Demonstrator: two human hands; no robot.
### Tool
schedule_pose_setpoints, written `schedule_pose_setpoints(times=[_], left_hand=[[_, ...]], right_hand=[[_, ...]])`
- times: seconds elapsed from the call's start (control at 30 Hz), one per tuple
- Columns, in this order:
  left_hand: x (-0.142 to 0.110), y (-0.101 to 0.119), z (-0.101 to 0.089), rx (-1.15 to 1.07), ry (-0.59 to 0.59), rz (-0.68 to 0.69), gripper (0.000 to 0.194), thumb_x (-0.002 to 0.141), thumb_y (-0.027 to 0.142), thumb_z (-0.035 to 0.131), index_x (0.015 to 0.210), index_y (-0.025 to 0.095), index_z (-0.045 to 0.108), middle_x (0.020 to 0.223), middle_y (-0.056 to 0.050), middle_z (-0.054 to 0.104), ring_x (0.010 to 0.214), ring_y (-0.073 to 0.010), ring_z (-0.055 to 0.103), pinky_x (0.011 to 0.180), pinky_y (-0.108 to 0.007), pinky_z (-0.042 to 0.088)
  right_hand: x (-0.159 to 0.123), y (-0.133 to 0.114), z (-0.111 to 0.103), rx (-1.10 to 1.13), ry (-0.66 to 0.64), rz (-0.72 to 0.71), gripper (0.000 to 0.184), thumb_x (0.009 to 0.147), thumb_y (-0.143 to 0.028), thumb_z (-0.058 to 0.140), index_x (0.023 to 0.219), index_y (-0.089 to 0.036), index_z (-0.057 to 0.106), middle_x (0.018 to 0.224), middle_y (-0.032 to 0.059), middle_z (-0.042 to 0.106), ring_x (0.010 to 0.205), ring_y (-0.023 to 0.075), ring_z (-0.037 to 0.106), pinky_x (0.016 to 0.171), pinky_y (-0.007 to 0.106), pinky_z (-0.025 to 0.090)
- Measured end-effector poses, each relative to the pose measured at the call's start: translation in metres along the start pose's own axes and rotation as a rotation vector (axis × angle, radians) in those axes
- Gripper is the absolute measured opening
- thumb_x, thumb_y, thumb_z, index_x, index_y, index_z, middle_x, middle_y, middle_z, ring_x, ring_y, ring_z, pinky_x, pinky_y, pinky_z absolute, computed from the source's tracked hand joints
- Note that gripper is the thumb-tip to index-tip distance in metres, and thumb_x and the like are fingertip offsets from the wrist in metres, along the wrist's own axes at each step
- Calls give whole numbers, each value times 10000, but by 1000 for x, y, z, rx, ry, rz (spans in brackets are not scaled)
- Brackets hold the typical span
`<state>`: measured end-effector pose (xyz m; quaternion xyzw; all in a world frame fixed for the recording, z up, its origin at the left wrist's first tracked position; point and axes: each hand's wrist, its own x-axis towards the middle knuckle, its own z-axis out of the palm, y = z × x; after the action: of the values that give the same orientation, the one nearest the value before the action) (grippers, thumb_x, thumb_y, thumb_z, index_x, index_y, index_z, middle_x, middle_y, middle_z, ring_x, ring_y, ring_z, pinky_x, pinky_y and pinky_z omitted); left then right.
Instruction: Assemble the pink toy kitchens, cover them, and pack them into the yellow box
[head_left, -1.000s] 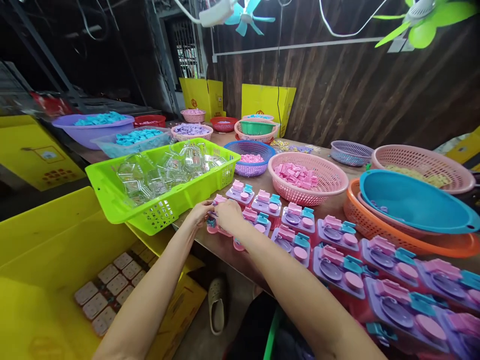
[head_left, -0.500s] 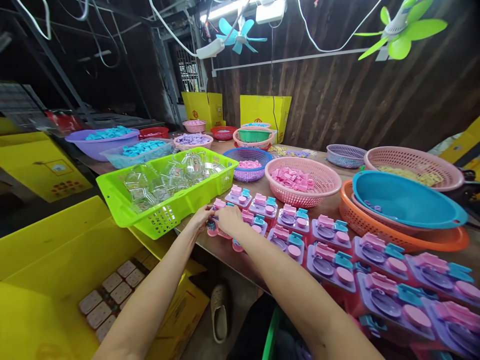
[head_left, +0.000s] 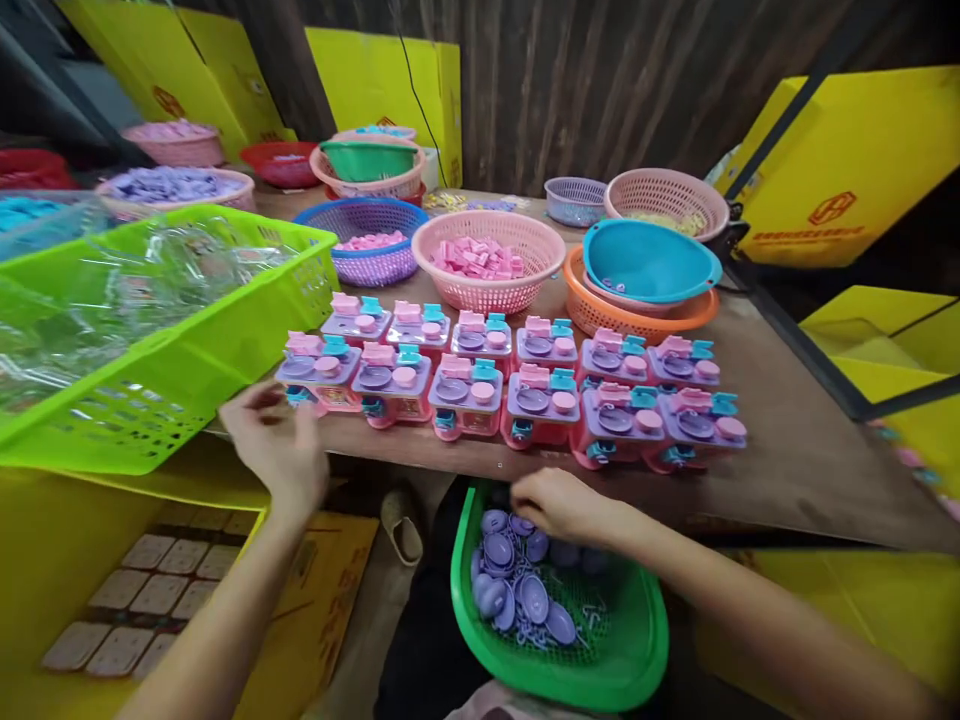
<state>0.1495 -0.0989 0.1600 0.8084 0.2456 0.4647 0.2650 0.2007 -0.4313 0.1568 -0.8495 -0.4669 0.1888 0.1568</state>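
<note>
My left hand [head_left: 277,445] is beside the leftmost toy kitchen unit [head_left: 319,368] in the front row, thumb and fingers apart, holding nothing that I can see. Two rows of these pink and purple toy units stand along the table edge, with pink and turquoise parts on top. Over the rim of a green basket [head_left: 559,690] hovers my right hand [head_left: 562,503], fingers curled in; anything inside them is hidden. Small purple plastic dishes [head_left: 534,598] and thin purple pieces lie in that basket, which sits at my lap.
A lime-green crate [head_left: 247,325] of clear plastic parts stands at left. Behind the units are a pink basket [head_left: 487,285] of pink pieces, a blue-purple basket [head_left: 375,265] and a turquoise basin [head_left: 652,262]. An open yellow box [head_left: 45,540] with packed units is lower left.
My view has turned down and to the right. My hands, together at the left-end unit before, are now apart; the right one has moved down to the green basket.
</note>
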Motion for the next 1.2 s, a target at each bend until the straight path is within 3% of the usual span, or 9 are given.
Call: schedule_pose_setpoints(times=[0.07,0.17,0.23,0.3,0.47,0.63,0.8,1.03,1.2], left_hand=[[-52,37,4,-58,-274,243,215,801,205,500,1012,168,516,956,-52,544,896,-170,527,820,-292,436],[-123,81,29,-78,-1102,536,224,821,153,435,988,205,576,895,-47,610,833,-153,590,767,-257,462],[-156,97,53,104,-1394,519,251,807,144,441,1000,199,592,930,-74,641,828,-184,624,743,-287,480],[-175,103,76,285,-1510,441,226,774,138,476,944,166,622,898,-120,663,807,-239,647,707,-335,495],[-185,104,106,407,-1567,344,182,700,109,553,850,126,655,896,-185,673,844,-306,650,690,-362,500],[-188,106,109,342,-1614,307,272,714,118,531,965,146,633,1028,-161,654,930,-285,625,722,-327,480],[-184,101,104,252,-1650,267,197,658,82,531,814,127,643,872,-126,678,833,-247,629,667,-271,437],[-172,95,83,53,-1569,178,232,703,143,491,883,174,634,754,-13,647,685,-134,575,585,-199,363],[-173,103,73,-187,-1451,17,219,794,270,465,755,160,650,662,5,617,617,-120,535,550,-200,330]], right_hand=[[-36,29,27,-18,-124,198,148,748,-118,546,729,-206,663,717,17,669,705,152,621,638,224,380],[-61,46,65,-18,-176,294,180,703,-89,546,751,-194,683,727,52,683,711,188,643,618,242,394],[-62,46,83,-12,-188,326,201,697,-93,542,798,-191,686,783,68,691,755,205,649,630,253,408],[-58,44,96,-8,-192,346,219,694,-96,541,838,-183,681,841,84,691,807,220,647,659,268,422],[-50,41,114,36,-201,341,303,665,-21,524,890,-165,668,887,98,684,851,231,640,689,286,432],[-52,41,122,122,-167,349,366,667,59,435,849,-166,658,857,104,673,803,207,638,661,276,412],[-55,46,106,250,-105,299,204,681,-56,508,799,-180,619,759,32,658,737,158,616,628,227,399],[-59,38,65,1078,199,476,133,772,-261,523,841,-159,572,662,18,639,593,140,607,571,241,460],[-52,29,54,922,467,438,163,767,-318,586,797,-165,633,757,25,626,668,140,578,570,225,427]])
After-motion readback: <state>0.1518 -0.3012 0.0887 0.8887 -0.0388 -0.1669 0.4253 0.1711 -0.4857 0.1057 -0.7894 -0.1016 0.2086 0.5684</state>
